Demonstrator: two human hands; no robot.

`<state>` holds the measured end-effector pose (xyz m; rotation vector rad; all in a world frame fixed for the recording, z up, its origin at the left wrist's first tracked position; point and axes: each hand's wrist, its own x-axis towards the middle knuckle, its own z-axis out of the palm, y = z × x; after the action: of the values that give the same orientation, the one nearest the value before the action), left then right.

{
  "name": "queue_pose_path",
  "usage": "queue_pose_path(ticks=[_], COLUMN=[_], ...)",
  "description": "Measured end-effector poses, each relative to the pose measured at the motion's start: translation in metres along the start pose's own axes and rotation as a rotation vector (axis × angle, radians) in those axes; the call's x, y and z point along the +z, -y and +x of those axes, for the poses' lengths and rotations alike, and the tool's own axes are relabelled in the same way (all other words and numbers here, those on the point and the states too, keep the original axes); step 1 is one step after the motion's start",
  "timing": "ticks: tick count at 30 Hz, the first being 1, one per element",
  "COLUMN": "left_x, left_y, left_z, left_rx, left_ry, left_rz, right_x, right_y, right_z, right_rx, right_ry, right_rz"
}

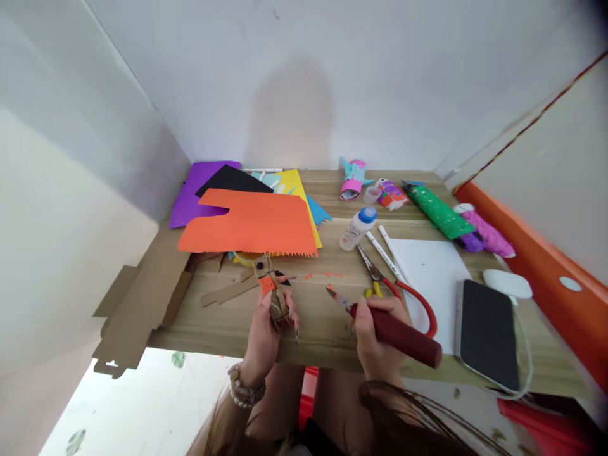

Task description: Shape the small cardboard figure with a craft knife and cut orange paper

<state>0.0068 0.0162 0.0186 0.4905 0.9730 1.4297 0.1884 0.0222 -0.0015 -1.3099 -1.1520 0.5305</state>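
My left hand (266,320) grips a small brown cardboard piece (278,304) with an orange patch (267,284) and a dark round spot near its upper end. In my right hand (380,335) is a short pointed tool (403,335) with a thick dark red handle; its narrow metal tip points up and left, apart from the cardboard piece. Small orange paper scraps (327,275) lie on the table between and beyond the hands. Red-handled scissors (380,272) rest just beyond my right hand. My left fingers partly hide the cardboard piece.
A large orange sheet (256,221) overlaps purple (190,190), black and yellow sheets. Torn cardboard (142,304) hangs over the left edge. A blue-capped glue bottle (358,228), white markers (382,250), white paper (432,272), a phone (488,332) and wrapped rolls (439,212) occupy the right.
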Motion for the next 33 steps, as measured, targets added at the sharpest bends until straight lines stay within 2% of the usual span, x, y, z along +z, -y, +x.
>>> queue_pose_path(ticks=[3, 12, 19, 23, 26, 28, 31, 33], left_x=[0.0, -0.004, -0.01, -0.007, -0.004, -0.005, -0.007, -0.007], left_y=[0.001, 0.009, 0.015, 0.01, 0.007, 0.008, 0.014, 0.016], left_z=[0.0, 0.001, 0.001, 0.002, 0.001, 0.001, 0.002, 0.001], left_rx=[0.004, 0.022, 0.016, -0.002, -0.011, -0.003, -0.014, -0.044], left_ry=[-0.013, -0.007, 0.03, 0.012, -0.029, -0.039, -0.029, -0.022], left_rz=[-0.019, -0.087, -0.123, -0.123, -0.136, -0.143, -0.133, -0.102], right_x=[0.008, 0.025, 0.032, 0.028, 0.019, 0.013, 0.009, 0.011], right_y=[0.008, 0.018, 0.018, 0.018, 0.015, 0.013, 0.011, 0.013], right_z=[0.004, 0.017, 0.013, 0.013, 0.013, 0.012, 0.011, 0.012], right_rx=[0.037, 0.102, 0.093, 0.112, 0.105, 0.091, 0.081, 0.02], right_ry=[0.011, 0.172, 0.16, 0.167, 0.111, 0.086, 0.16, 0.215], right_rz=[-0.02, -0.024, -0.146, -0.155, -0.086, 0.036, 0.324, 0.43])
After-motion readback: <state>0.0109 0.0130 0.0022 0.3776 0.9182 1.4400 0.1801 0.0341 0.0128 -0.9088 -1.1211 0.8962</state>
